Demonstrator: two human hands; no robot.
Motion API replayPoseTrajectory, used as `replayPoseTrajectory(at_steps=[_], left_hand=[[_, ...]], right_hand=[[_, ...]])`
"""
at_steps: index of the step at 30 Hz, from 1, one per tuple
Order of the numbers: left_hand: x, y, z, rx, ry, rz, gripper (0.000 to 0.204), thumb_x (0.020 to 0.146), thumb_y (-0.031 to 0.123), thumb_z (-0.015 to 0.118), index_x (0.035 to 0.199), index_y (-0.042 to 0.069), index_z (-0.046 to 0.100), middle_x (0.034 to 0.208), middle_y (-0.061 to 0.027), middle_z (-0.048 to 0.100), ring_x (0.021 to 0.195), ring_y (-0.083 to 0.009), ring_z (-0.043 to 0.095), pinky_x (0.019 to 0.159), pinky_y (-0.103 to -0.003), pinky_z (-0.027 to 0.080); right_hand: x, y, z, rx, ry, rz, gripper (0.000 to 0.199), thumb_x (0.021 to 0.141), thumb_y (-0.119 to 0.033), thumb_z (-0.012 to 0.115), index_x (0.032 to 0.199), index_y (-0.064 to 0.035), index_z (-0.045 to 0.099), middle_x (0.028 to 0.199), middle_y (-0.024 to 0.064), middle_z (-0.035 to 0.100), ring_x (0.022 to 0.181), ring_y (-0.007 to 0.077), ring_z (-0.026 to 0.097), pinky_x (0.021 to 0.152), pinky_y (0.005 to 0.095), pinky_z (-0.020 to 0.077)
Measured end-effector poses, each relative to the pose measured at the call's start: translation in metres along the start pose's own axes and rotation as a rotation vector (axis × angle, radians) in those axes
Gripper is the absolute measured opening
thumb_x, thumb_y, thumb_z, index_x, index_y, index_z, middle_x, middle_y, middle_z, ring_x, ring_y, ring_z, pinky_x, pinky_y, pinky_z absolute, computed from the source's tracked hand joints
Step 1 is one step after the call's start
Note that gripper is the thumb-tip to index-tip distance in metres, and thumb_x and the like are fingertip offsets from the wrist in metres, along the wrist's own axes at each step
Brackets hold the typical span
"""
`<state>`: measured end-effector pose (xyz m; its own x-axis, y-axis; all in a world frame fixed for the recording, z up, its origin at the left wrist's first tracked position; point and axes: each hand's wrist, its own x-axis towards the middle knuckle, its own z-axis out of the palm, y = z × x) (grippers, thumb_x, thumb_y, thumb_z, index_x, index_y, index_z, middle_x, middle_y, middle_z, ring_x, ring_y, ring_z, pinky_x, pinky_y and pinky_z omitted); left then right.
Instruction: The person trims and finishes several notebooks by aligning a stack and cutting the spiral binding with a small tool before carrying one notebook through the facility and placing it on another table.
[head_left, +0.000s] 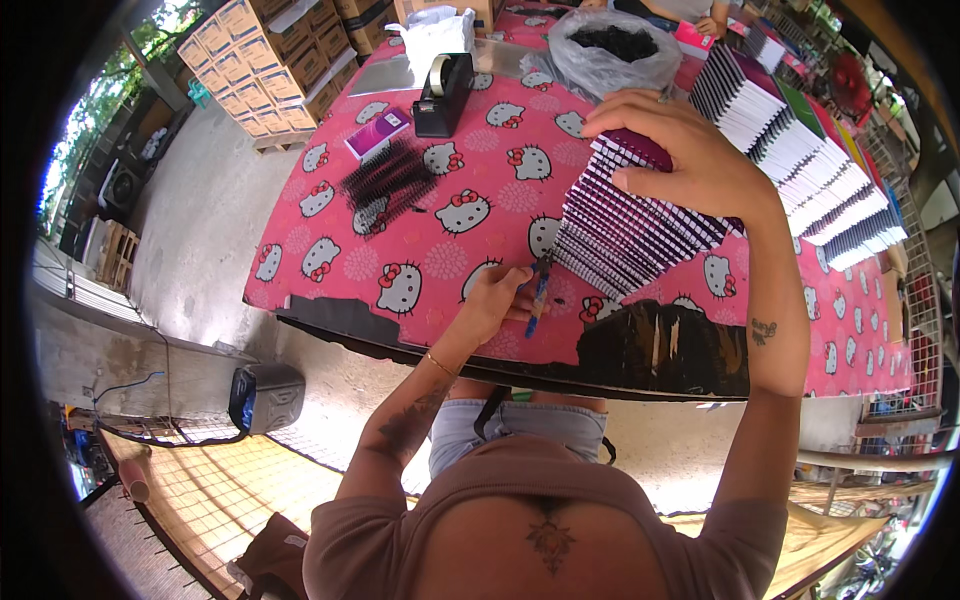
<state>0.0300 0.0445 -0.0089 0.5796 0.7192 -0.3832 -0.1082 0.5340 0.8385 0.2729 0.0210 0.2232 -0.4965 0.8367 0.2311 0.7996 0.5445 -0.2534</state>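
Note:
My left hand (497, 297) rests on the pink cartoon-print tablecloth (420, 215) near the table's front edge, fingers closed around a small blue-handled tool (538, 295). My right hand (680, 150) lies flat on top of a slanted stack of spiral-bound notebooks (625, 235) with purple covers, fingers spread over the top one. The stack's lower end reaches almost to the tool's tip.
A pile of black binding coils (390, 182) lies to the left, with a purple booklet (378, 132) and a black tape dispenser (443, 95) behind it. A clear bag of black pieces (612, 50) sits at the back. More notebook rows (800, 150) run along the right. Cardboard boxes (270, 55) stand far left.

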Motion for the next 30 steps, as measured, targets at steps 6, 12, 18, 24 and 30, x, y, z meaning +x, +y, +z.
replayPoseTrajectory(at_steps=[6, 12, 18, 24, 30], left_hand=[[0.01, -0.009, -0.007, -0.043, -0.002, -0.032, 0.032, 0.094, 0.022, 0.051, 0.105, -0.008, 0.054, 0.091, -0.0199, 0.065, 0.076, -0.0306, 0.069, 0.067, -0.04, 0.06], [0.001, -0.003, 0.008, 0.805, 0.093, 0.337, 0.027, 0.094, 0.021, 0.052, 0.095, -0.005, 0.062, 0.091, -0.0163, 0.065, 0.069, -0.0242, 0.068, 0.058, -0.036, 0.054], [0.007, 0.002, -0.005, 0.432, -0.032, 0.07, 0.029, 0.094, 0.023, 0.049, 0.103, -0.003, 0.06, 0.087, -0.0179, 0.064, 0.07, -0.0299, 0.069, 0.058, -0.037, 0.055], [0.004, 0.005, -0.002, -0.044, -0.094, -0.057, 0.035, 0.096, 0.024, 0.048, 0.106, -0.009, 0.052, 0.088, -0.0176, 0.064, 0.074, -0.0296, 0.069, 0.062, -0.038, 0.059], [0.012, -0.004, -0.009, 0.07, -0.024, -0.024, 0.033, 0.095, 0.024, 0.051, 0.101, -0.008, 0.056, 0.088, -0.0186, 0.065, 0.073, -0.0297, 0.069, 0.059, -0.039, 0.057]], right_hand=[[0.002, -0.002, -0.001, 0.008, 0.005, -0.014, 0.042, 0.081, -0.022, 0.067, 0.12, -0.0096, 0.059, 0.126, 0.0067, 0.055, 0.127, 0.0251, 0.045, 0.105, 0.0419, 0.0297], [0.002, -0.001, -0.002, 0.021, -0.01, -0.001, 0.043, 0.081, -0.023, 0.067, 0.121, -0.01, 0.059, 0.127, 0.0068, 0.055, 0.127, 0.0249, 0.045, 0.105, 0.042, 0.03], [0.002, -0.002, 0.0, -0.004, 0.003, -0.014, 0.042, 0.081, -0.022, 0.067, 0.121, -0.0097, 0.058, 0.126, 0.0077, 0.055, 0.125, 0.0258, 0.047, 0.104, 0.0413, 0.0313], [0.001, 0.003, 0.001, 0.012, 0.017, -0.046, 0.042, 0.08, -0.021, 0.067, 0.12, -0.0095, 0.059, 0.126, 0.0086, 0.055, 0.124, 0.0262, 0.047, 0.104, 0.0414, 0.032], [0.002, 0.005, 0.006, -0.032, 0.142, -0.139, 0.038, 0.078, -0.022, 0.066, 0.113, -0.008, 0.06, 0.112, 0.0115, 0.061, 0.111, 0.0309, 0.054, 0.096, 0.0408, 0.0408]])
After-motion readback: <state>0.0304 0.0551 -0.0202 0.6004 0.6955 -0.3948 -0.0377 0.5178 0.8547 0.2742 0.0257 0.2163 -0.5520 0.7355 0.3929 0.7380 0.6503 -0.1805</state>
